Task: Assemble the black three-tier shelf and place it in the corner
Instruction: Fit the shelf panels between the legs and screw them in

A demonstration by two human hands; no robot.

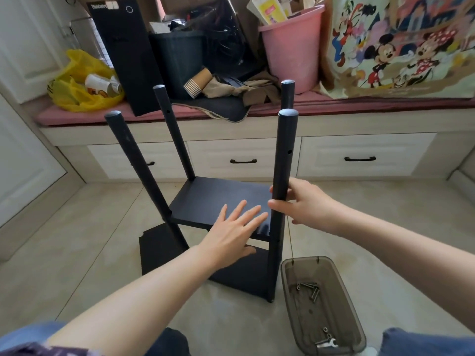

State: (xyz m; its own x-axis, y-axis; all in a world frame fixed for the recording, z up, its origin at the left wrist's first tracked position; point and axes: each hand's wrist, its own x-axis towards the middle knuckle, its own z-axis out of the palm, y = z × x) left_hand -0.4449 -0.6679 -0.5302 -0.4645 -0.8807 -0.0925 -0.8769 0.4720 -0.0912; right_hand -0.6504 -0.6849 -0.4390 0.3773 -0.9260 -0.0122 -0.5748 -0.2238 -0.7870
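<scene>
Currently stretching both arms forward: left hand (231,235) flat, fingers straight and spread, over the middle board's front edge of the shelf (218,199) standing on the floor (90,240); right hand (305,204) wrapped round its front right post (282,155).

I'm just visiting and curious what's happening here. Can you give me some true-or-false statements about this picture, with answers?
1. The right hand grips a black pole. True.
2. The left hand holds a screwdriver. False: it is open and holds nothing.
3. The tray on the floor contains screws. True.
4. The pink bucket stands on the floor. False: it sits up on the bench.
5. A shelf board is fitted between the poles. True.
</scene>
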